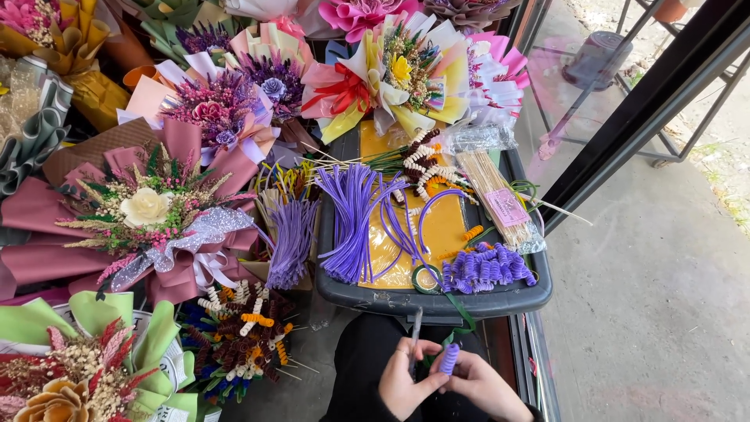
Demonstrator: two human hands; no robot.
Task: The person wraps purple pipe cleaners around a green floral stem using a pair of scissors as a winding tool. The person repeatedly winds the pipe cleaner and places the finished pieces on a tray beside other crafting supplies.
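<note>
Pinching purple coil [448, 359] between right hand [486, 384] fingers; left hand [403, 383] grasping thin stick [415, 336]. Wrists cut off by frame edge. Black tray [437, 300] ahead, far rim hidden under bouquets.

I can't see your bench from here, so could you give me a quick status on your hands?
Left hand pinching thin stick. Right hand gripping purple coiled piece. Green tape trailing from dark tray. Nothing blocking.
</note>
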